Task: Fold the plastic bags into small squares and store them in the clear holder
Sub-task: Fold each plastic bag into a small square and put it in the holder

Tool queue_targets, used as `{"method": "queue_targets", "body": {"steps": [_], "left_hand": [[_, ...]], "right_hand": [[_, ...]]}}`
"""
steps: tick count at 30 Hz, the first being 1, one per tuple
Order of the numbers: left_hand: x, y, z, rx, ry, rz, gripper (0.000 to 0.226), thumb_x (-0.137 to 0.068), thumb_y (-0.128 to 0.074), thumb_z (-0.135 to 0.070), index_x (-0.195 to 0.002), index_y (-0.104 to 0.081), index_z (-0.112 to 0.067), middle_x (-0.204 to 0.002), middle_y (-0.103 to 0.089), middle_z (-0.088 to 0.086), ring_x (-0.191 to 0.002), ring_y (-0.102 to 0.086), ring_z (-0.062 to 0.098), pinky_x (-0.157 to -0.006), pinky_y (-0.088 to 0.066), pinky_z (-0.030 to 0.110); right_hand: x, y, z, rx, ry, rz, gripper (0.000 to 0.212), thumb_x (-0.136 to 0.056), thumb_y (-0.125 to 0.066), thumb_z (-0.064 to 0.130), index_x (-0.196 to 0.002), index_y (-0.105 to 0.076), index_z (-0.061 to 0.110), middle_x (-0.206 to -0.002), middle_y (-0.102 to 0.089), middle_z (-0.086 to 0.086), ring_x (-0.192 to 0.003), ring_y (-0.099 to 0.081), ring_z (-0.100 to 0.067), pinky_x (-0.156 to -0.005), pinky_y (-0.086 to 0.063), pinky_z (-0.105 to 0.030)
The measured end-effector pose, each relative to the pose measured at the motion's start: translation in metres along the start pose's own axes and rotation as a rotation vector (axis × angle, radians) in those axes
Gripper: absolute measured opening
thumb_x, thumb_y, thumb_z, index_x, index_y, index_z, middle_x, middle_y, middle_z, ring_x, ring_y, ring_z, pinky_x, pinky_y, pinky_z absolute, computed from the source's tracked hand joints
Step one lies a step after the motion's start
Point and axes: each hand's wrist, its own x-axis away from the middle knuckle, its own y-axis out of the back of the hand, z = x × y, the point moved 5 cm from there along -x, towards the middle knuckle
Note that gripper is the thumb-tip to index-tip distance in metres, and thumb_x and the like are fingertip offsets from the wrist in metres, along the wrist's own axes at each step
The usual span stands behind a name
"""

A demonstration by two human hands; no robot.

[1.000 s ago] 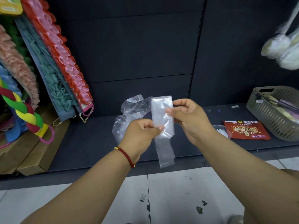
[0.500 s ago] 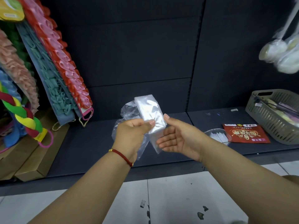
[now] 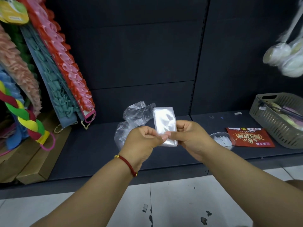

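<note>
Mid-fold: left hand (image 3: 144, 138) and right hand (image 3: 190, 136) both pinching folded plastic bag (image 3: 165, 123) held between them; crumpled spare bags (image 3: 131, 122) behind left hand. Next: fold smaller, then clear holder (image 3: 221, 141), right of right hand

Clear bag (image 3: 165, 124), red packet (image 3: 249, 137), grey basket (image 3: 272, 128)

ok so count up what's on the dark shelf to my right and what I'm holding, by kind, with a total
Folded plastic bag: 1
Crumpled plastic bags: 1 bunch
Clear holder: 1
Red packet: 1
Grey basket: 1
Total: 5
</note>
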Motion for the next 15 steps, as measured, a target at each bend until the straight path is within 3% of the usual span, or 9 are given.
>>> {"method": "queue_targets", "body": {"steps": [2, 5, 8, 12, 15], "left_hand": [[0.000, 0.000, -0.001, 0.011, 0.017, -0.002, 0.026, -0.079, -0.079, -0.016, -0.093, -0.062, -0.003, -0.073, -0.067, 0.007, -0.055, -0.055, 0.006, -0.051, -0.043, 0.017], [-0.001, 0.002, 0.003, 0.055, 0.145, 0.022, 0.046, -0.075, -0.082, -0.031, -0.111, -0.061, -0.009, -0.091, -0.067, 0.007, -0.057, -0.047, 0.007, -0.051, -0.036, 0.020], [0.002, 0.000, 0.006, 0.180, 0.297, 0.124, 0.032, -0.067, -0.081, -0.034, -0.081, -0.064, -0.011, -0.060, -0.045, -0.001, -0.046, -0.028, 0.008, -0.045, -0.021, 0.021], [0.001, -0.002, 0.006, 0.348, 0.381, 0.198, 0.026, -0.063, -0.075, -0.030, -0.044, -0.062, -0.018, -0.042, -0.033, -0.006, -0.034, -0.022, 0.005, -0.036, -0.015, 0.016], [0.003, -0.004, 0.005, 0.457, 0.436, 0.213, 0.012, -0.064, -0.074, -0.026, -0.062, -0.065, -0.019, -0.042, -0.036, -0.008, -0.032, -0.027, 0.002, -0.033, -0.018, 0.013]], "right_hand": [[-0.001, 0.000, 0.002, -0.013, 0.047, -0.011, 0.035, -0.082, -0.069, -0.007, -0.113, -0.065, 0.007, -0.100, -0.074, -0.015, -0.092, -0.071, -0.029, -0.078, -0.059, -0.031], [-0.003, 0.004, 0.006, 0.082, 0.103, -0.021, 0.059, -0.080, -0.073, -0.004, -0.130, -0.054, 0.019, -0.099, -0.073, -0.018, -0.094, -0.070, -0.032, -0.086, -0.057, -0.038], [-0.004, 0.005, 0.008, 0.212, 0.122, -0.004, 0.073, -0.078, -0.077, -0.001, -0.138, -0.046, 0.028, -0.093, -0.072, -0.017, -0.088, -0.070, -0.029, -0.086, -0.056, -0.042], [-0.002, 0.001, 0.009, 0.332, 0.130, 0.021, 0.083, -0.077, -0.078, 0.000, -0.145, -0.039, 0.028, -0.080, -0.069, -0.011, -0.075, -0.061, -0.017, -0.077, -0.052, -0.035], [0.001, -0.001, 0.013, 0.344, 0.140, 0.028, 0.083, -0.077, -0.078, 0.000, -0.144, -0.039, 0.028, -0.084, -0.067, -0.018, -0.080, -0.062, -0.023, -0.083, -0.054, -0.042]]}}
